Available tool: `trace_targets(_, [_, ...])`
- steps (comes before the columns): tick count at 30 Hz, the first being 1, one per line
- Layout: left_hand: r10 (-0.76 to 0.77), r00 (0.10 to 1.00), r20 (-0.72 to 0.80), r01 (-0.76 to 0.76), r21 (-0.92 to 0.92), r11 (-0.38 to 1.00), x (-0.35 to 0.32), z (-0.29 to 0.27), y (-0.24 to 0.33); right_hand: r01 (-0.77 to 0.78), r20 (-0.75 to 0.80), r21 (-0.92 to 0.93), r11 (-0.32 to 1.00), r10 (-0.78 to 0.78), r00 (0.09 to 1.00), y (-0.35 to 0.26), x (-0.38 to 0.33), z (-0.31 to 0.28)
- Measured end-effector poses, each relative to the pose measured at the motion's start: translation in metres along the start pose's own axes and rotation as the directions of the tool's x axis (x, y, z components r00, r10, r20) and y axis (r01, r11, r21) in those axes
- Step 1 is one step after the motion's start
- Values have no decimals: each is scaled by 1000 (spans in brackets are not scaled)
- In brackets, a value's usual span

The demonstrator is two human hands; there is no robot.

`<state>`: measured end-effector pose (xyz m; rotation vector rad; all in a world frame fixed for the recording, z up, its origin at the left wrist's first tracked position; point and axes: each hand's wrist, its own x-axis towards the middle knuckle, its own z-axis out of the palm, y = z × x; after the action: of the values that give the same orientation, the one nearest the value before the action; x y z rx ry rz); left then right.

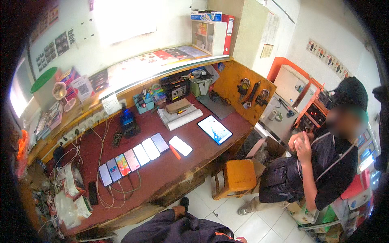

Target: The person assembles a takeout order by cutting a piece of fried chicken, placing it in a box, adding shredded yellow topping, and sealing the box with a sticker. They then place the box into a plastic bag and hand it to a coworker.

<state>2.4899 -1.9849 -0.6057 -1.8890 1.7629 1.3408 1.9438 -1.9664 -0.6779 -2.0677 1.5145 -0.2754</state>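
Neither of my hands is at work over the desk (170, 172). Of my right hand (242, 239), only a sliver of skin seems to show at the lower edge, beside my dark clothing; its fingers cannot be made out. My left hand is out of sight. Across the dark red desktop lies a slanting row of several phones (141, 155) with lit screens, some with cables plugged in. Another lit phone (180, 146) lies apart to their right, with an orange pen-like stick (175, 152) along its edge. Farther right rests a tablet (215, 129), its screen on.
A person (324, 154) in dark clothes stands at the right, both hands (300, 146) raised together. An orange stool (240, 175) stands between that person and the desk. Cables and plastic bags (68, 208) crowd the desk's left end. Papers (180, 117) lie toward the back.
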Motion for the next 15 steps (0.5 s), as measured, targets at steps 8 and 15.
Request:
trace_targets(8, [80,996,-29,-81,-65,995,3,-11,-69,-156,144,64,986,145,979,-93,80,7])
trace_targets(15, [76,997,-31,-79,-109,991,28,-44,-92,-288,348,84,954,243,905,-187,165,-45])
